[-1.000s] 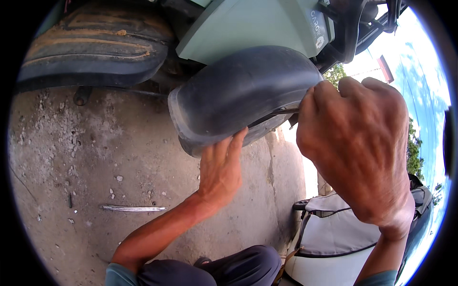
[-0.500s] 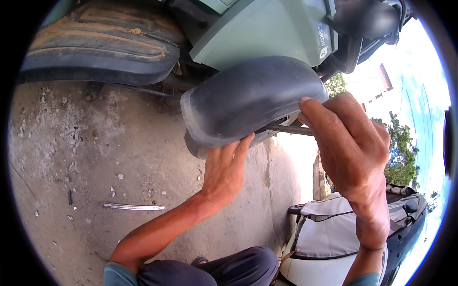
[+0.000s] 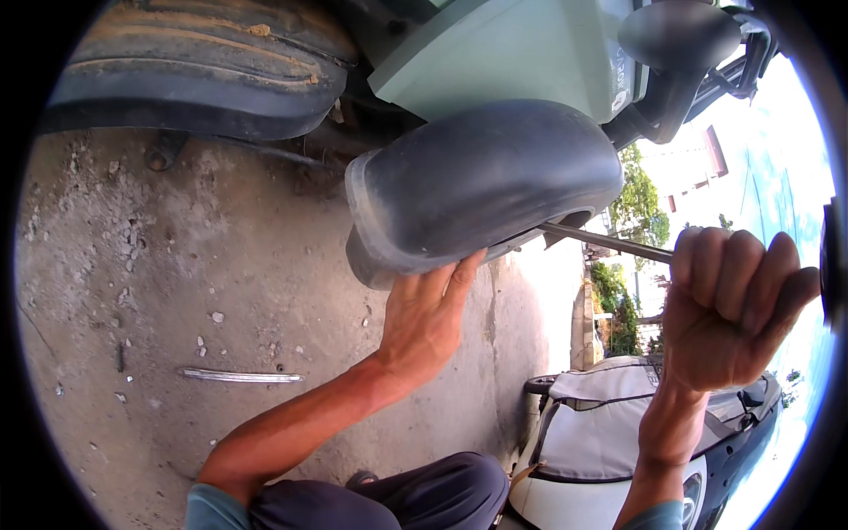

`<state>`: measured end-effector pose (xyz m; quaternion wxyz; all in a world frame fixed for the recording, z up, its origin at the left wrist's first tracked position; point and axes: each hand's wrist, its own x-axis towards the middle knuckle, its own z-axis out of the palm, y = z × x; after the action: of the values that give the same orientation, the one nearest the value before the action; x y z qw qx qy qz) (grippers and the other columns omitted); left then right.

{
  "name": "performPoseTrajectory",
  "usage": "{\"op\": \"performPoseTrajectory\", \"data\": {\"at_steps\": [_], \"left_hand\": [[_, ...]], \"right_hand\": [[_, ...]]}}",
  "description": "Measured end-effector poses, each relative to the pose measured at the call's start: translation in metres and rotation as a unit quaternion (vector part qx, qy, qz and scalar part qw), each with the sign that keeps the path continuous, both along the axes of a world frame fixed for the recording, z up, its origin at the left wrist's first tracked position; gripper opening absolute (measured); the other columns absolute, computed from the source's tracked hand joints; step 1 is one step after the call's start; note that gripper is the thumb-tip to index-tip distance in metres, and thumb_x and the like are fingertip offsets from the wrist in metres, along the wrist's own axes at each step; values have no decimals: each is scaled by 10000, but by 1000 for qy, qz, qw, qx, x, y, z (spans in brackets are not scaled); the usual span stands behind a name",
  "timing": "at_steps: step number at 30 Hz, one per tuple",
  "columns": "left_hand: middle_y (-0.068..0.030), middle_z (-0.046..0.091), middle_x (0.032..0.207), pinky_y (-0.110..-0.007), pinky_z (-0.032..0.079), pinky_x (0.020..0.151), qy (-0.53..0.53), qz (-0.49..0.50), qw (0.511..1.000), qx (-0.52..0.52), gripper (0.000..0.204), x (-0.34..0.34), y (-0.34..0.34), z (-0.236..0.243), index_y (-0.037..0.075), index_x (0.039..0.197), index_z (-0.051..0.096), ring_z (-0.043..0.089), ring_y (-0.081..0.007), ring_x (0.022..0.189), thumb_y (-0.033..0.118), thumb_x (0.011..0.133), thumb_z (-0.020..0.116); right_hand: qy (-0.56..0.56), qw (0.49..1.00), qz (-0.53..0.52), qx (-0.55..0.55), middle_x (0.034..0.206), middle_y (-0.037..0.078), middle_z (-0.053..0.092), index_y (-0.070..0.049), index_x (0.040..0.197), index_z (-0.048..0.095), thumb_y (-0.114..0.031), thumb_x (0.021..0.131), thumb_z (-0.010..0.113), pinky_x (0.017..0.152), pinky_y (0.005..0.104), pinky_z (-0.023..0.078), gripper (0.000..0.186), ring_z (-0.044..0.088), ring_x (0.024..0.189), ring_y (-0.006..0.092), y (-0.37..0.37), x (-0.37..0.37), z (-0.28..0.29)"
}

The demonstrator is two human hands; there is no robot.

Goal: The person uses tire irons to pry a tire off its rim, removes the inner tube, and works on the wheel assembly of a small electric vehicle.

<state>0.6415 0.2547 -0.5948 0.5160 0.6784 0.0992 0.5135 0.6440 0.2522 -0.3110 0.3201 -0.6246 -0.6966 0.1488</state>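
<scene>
A black rounded fender (image 3: 495, 177) covers the front wheel of a green vehicle. My right hand (image 3: 729, 305) is closed in a fist around the end of a metal lever bar (image 3: 609, 241), out to the right of the wheel. The bar's other end enters the dark gap under the fender, where its tip is hidden. My left hand (image 3: 424, 314) reaches up to the fender's lower edge with its fingers stretched out against it. The fingertips are partly hidden there.
A second metal bar (image 3: 243, 376) lies on the dusty concrete ground (image 3: 159, 300) among bits of rubble. The green body panel (image 3: 503, 62) and a muddy footboard (image 3: 203, 79) stand above. Behind my right forearm is a parked vehicle with a grey cover (image 3: 592, 420).
My right hand has swung outward to the right and slightly down, carrying the lever bar's outer end. More of the bar shows now. My left hand stays at the fender's edge.
</scene>
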Motion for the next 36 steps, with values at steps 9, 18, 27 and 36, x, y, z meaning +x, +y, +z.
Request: {"op": "performPoseTrajectory", "data": {"at_steps": [9,18,27,36], "left_hand": [[-181,456,1430,-541,332,1098,-2,20,1000,21,698,3,0,-4,38,1461,487,426,-419,1297,-127,787,565],[-182,438,1430,-545,308,1110,10,21,999,27,729,3,0,-5,59,1489,460,401,-410,1320,-126,791,559],[-186,399,1465,-552,297,1119,24,19,999,35,734,2,1,-6,54,1506,433,381,-410,1338,-121,804,557],[-185,401,1469,-546,308,1116,20,30,998,41,720,5,0,-6,50,1488,458,382,-405,1340,-125,797,559]], "right_hand": [[-11,998,-16,57,574,-40,266,-182,763,362,-461,1120,256,512,285,254,464,199,505,118,-26,14,-19],[61,996,-36,60,566,-35,244,-171,765,349,-487,1119,239,512,290,239,487,190,516,124,-20,35,-10],[178,978,-69,87,587,-23,224,-148,702,312,-382,1133,323,520,282,225,491,198,544,104,20,44,1],[-71,939,-111,319,570,12,295,-140,709,314,-481,1112,350,489,268,261,529,272,550,126,42,51,-19]]}}
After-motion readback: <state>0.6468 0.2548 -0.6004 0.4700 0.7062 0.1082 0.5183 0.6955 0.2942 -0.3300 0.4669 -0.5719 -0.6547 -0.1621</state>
